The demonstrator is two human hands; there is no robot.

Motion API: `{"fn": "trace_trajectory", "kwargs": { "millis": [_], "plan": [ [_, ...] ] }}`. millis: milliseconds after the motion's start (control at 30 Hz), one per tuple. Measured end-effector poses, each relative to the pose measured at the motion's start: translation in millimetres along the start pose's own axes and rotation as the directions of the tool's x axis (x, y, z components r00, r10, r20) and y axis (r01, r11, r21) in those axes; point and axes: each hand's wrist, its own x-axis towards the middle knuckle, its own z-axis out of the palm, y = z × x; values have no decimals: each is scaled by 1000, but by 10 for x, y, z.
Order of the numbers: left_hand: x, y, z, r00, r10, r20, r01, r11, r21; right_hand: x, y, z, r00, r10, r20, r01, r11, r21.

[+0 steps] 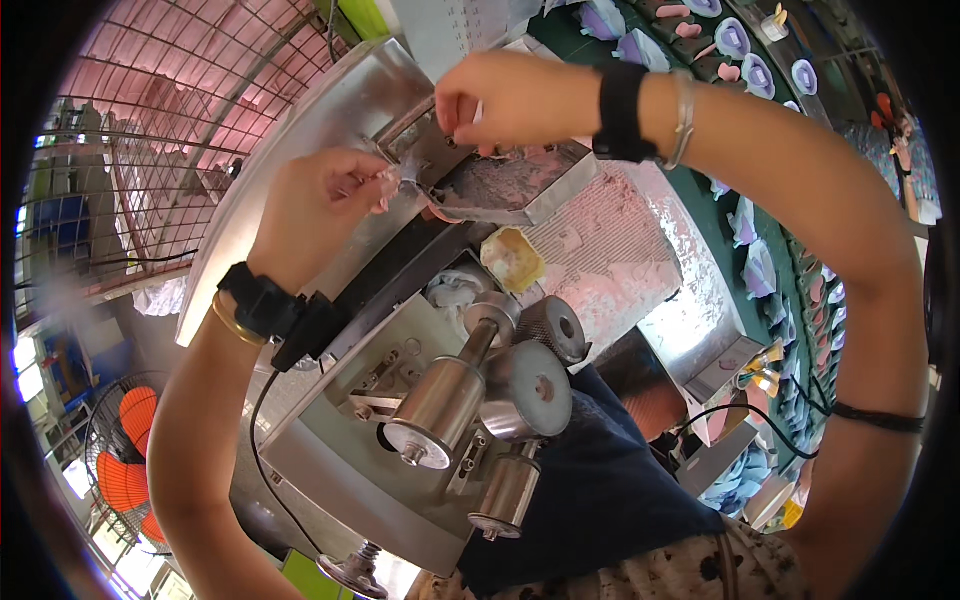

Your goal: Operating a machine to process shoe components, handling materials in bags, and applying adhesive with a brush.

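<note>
Left hand: the left hand (320, 195) is curled tight, fingertips pinching a small pale pink scrap (388, 180) right at the machine's mouth.
Right hand: the right hand (505, 95) comes in from one o'clock, fingers bunched and nipping a tiny pale bit above the metal tray (520, 190); black wrist strap and silver bangle showing.
Scrap: it sits between the two hands, touching the tray's front lip.
Tray: caked with pinkish residue, at twelve o'clock of the steel rollers (445, 405).
Rollers: polished cylinders on the grey machine body (330, 450), at six o'clock from the hands.
Outward: wire cage (170, 130) at ten o'clock, orange fan (125, 450) at eight, green conveyor of lilac pieces (760, 270) at three.
</note>
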Motion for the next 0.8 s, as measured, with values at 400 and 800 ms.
{"fn": "trace_trajectory", "kwargs": {
  "millis": [400, 800],
  "plan": [
    [-7, -64, 119, 998, 41, -41, -39, 999, 33, 363, 76, 247, 774, -521, 359, 578, 349, -738],
    [16, -208, 100, 997, 63, -47, -59, 995, 77, 481, 263, 394, 651, -685, 326, 617, 229, -753]
  ]
}}
